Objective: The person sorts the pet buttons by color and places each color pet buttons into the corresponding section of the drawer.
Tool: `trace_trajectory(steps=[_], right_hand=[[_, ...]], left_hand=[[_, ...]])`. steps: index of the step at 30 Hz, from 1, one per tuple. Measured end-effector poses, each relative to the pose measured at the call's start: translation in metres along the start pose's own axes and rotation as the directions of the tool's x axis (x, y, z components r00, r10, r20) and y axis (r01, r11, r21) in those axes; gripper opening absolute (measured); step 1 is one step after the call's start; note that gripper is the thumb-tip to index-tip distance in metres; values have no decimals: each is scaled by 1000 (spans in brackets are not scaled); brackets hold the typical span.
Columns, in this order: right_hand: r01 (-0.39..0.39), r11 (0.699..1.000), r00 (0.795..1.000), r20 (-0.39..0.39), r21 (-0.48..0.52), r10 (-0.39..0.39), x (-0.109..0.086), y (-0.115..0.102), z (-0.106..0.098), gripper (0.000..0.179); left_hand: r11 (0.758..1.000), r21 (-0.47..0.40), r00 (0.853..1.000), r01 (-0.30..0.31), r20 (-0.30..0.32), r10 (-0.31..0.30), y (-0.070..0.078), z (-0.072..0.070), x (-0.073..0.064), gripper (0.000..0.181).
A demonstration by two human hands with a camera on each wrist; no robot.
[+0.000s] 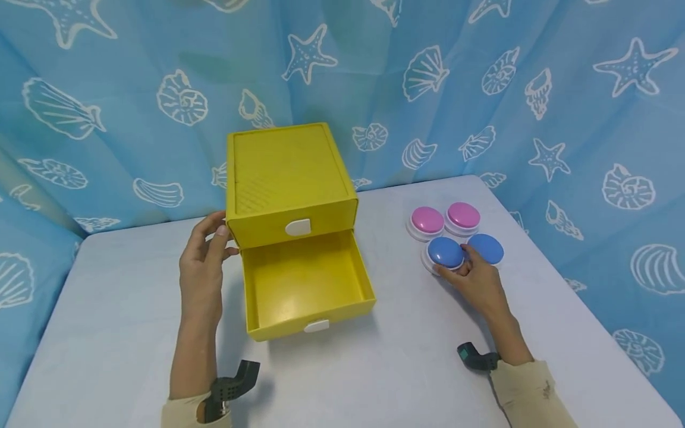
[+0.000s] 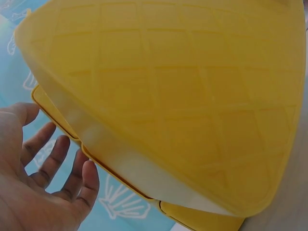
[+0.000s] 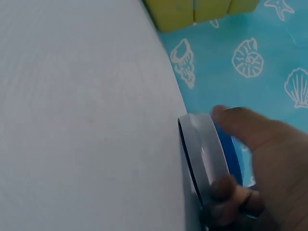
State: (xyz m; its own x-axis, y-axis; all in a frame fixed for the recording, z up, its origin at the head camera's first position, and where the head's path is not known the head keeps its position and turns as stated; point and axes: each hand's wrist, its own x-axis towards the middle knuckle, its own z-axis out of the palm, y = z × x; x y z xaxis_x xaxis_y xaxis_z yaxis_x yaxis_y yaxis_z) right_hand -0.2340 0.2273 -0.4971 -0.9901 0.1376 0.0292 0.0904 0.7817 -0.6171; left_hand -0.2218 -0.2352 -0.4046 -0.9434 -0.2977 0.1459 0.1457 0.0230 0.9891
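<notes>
A yellow two-drawer box [image 1: 289,172] stands left of centre on the table, its lower drawer [image 1: 342,312] pulled out with nothing inside. My left hand [image 1: 206,255] is at the box's left side. The left wrist view shows its fingers loosely bent near the box's side, gripping nothing. On the right, my right hand [image 1: 481,291] pinches the rim of a round push button with a blue dome and white base [image 1: 445,252]. In the right wrist view, the thumb and fingers hold this blue button [image 3: 204,144], which appears to be on or just above the table.
Two pink push buttons [image 1: 427,220] stand behind the held one, side by side. Another blue push button [image 1: 488,248] is just right of it, partly behind my fingers. A blue shell-patterned curtain [image 1: 374,89] hangs along the white table's [image 1: 407,368] back and sides.
</notes>
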Motion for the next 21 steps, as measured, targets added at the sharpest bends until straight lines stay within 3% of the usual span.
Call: trace_trajectory(steps=[3,9,13,17,21], right_hand=[[-17,999,1000,8,-34,18,3,-5,2,98],[-30,999,998,-53,-40,28,7,-6,7,97],[-70,997,993,-92,38,74,0,-5,8,101],[-97,987,987,-114,126,111,-10,-17,3,95],[-48,988,991,-114,150,66,-16,-38,0,84]], left_hand=[[1000,-6,1000,-5,-1,5,2,-1,2,43],[1000,-3,1000,-23,6,23,5,-2,7,42],[1000,-2,1000,-7,6,7,3,-3,6,42],[1000,-7,1000,11,9,-11,0,-3,4,43],[1000,0,1000,8,15,-8,-1,-4,4,43]])
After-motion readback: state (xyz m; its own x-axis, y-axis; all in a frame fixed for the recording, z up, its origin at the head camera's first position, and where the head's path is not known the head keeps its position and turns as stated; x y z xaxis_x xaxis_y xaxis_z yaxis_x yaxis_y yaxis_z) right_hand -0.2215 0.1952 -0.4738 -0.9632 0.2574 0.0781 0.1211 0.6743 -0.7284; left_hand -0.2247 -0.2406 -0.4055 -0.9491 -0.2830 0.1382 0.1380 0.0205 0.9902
